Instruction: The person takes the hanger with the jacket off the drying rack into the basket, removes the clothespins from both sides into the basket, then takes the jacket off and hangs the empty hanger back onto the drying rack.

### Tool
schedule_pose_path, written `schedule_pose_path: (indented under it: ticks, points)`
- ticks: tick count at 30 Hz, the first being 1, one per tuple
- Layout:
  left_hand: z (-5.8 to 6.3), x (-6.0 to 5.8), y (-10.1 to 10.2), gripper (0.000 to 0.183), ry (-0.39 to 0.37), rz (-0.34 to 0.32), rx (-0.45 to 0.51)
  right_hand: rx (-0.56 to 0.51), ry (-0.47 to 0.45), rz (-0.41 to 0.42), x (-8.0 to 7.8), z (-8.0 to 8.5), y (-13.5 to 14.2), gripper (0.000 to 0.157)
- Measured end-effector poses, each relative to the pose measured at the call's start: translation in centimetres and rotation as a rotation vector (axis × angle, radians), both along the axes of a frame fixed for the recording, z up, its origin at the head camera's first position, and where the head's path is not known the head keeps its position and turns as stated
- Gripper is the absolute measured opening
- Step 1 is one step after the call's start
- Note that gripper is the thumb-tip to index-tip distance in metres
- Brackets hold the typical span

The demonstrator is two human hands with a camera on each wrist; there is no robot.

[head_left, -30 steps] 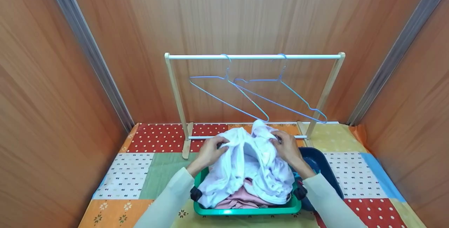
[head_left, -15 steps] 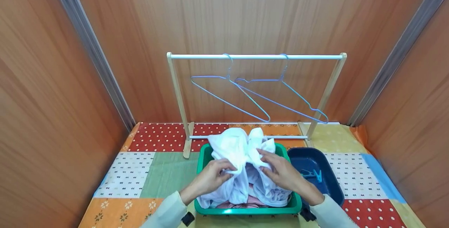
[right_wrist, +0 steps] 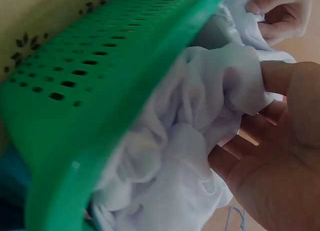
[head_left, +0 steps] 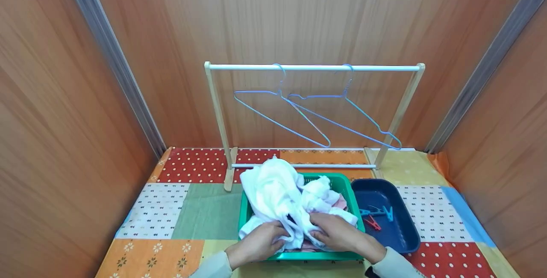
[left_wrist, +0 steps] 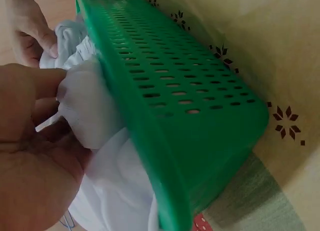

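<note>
A bunched white garment point(head_left: 273, 188) lies heaped in the green basket point(head_left: 339, 179), with some pink cloth point(head_left: 341, 202) showing beside and under it. My left hand point(head_left: 261, 241) pinches a fold of the garment near the basket's front rim. Just across from it, my right hand point(head_left: 339, 233) grips another part of the same garment. In the left wrist view, thumb and fingers of the left hand point(left_wrist: 35, 141) close on the thin white fabric. The right wrist view has the right hand's fingers point(right_wrist: 235, 153) curled into the white folds.
Behind the basket stands a rack point(head_left: 312, 68) with two wire hangers point(head_left: 277, 119) on its top bar. A navy tray point(head_left: 404, 231) at the right holds blue clothespins point(head_left: 380, 213) and a red clothespin point(head_left: 372, 222). Wooden panels point(head_left: 85, 119) rise on both sides.
Both hands have come down and nearer the body with the white garment, which has sunk lower into the basket. The right arm has uncovered more of the navy tray.
</note>
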State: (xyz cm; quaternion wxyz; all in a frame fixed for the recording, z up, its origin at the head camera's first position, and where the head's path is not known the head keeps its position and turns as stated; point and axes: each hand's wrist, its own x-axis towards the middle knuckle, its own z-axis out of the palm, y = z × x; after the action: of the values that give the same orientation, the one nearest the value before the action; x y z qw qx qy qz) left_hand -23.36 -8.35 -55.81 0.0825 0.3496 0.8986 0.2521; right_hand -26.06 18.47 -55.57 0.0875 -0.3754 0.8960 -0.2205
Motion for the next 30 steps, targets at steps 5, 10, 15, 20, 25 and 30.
schedule_pose_path:
  ticks: [5, 10, 15, 20, 25, 30]
  points:
    - [1.5, -0.6, -1.2, 0.023, -0.065, -0.031, 0.052, 0.019, -0.021, -0.079, -0.1, 1.1, 0.5, 0.018]
    - [3.3, -2.4, -3.8, 0.017, -0.03, 0.094, 0.208, 0.018, 0.028, -0.242, -0.4, 3.1, 1.4, 0.038]
    - [3.2, -5.2, -5.6, 0.021, 0.008, 0.308, 0.307, -0.009, 0.111, -0.331, -1.1, 4.0, 1.9, 0.05]
    - [2.5, -8.2, -6.5, 0.051, -0.079, 0.505, 0.299, -0.087, 0.182, -0.357, -1.9, 4.5, 2.0, 0.056]
    - [1.3, -10.2, -6.7, 0.074, -0.205, 0.559, 0.244, -0.09, 0.104, -0.353, -2.8, 4.0, 2.4, 0.062]
    - [0.3, -11.1, -6.6, 0.055, -0.199, 0.554, 0.223, -0.06, -0.022, -0.331, -3.8, 2.9, 2.9, 0.066]
